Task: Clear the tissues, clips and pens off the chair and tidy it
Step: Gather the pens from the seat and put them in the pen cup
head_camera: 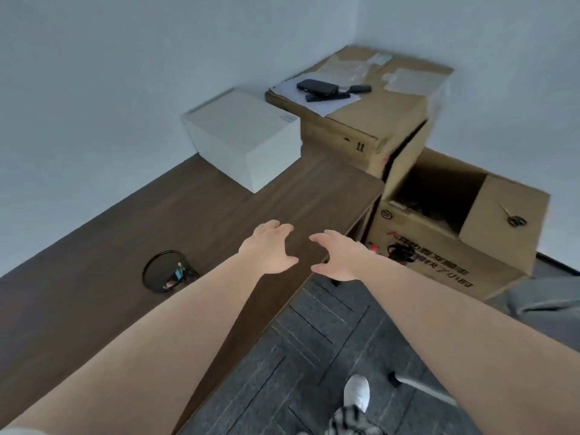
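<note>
My left hand [270,249] and my right hand [337,257] are stretched out side by side above the right edge of a dark wooden desk [131,233]. Both have spread fingers and hold nothing. A black mesh pen holder [166,271] stands on the desk to the left of my left forearm, with a few small items inside. At the right edge of the view a grey padded shape [546,296] shows, possibly part of the chair; its seat is out of view. No tissues or clips are visible.
A white box [244,139] sits at the desk's far end. Behind it a closed cardboard box [376,111] carries black devices [320,87] and papers. An open cardboard box [455,246] stands on the grey carpet [314,356], scissors [514,218] on its flap. My white shoe [356,392] shows below.
</note>
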Motion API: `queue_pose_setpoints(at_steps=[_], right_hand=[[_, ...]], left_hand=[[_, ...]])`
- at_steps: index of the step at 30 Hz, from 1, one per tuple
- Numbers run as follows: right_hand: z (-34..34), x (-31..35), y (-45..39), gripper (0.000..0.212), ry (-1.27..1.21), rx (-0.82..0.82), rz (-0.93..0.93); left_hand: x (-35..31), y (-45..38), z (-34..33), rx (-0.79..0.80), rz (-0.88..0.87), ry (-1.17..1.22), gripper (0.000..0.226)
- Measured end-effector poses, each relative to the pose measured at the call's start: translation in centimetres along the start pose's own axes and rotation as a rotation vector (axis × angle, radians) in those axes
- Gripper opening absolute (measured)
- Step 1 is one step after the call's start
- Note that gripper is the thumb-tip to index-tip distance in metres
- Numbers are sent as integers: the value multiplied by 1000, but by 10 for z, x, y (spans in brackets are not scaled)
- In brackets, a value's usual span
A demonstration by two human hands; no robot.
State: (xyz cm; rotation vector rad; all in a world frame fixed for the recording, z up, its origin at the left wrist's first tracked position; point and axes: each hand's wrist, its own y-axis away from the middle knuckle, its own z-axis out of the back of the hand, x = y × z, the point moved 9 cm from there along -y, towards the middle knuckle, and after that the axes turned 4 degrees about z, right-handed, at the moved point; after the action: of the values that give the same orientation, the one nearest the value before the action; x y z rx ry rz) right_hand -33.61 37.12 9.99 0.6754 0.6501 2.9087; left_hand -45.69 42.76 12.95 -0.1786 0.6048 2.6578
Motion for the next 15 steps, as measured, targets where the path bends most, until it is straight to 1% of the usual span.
queue_pose_setpoints(at_steps=[2, 3, 7, 10, 15], right_hand=[[-1, -42, 24, 74, -38, -24, -66], [-2, -72, 43, 76, -73, -47, -121], [-14, -153, 108, 79, -199, -95, -246], [-36, -213, 165, 80, -278, -90, -360], [-81, -289, 252, 80, -298, -56, -487]], left_hand=[[-41, -4, -16, 65, -81, -55, 75], [-73, -6, -28, 98, -142, -96, 76], [-164, -5, -69, 179, -299, -224, 82], [-233, 8, -116, 260, -419, -348, 86], [-327, 42, -201, 395, -602, -574, 89]])
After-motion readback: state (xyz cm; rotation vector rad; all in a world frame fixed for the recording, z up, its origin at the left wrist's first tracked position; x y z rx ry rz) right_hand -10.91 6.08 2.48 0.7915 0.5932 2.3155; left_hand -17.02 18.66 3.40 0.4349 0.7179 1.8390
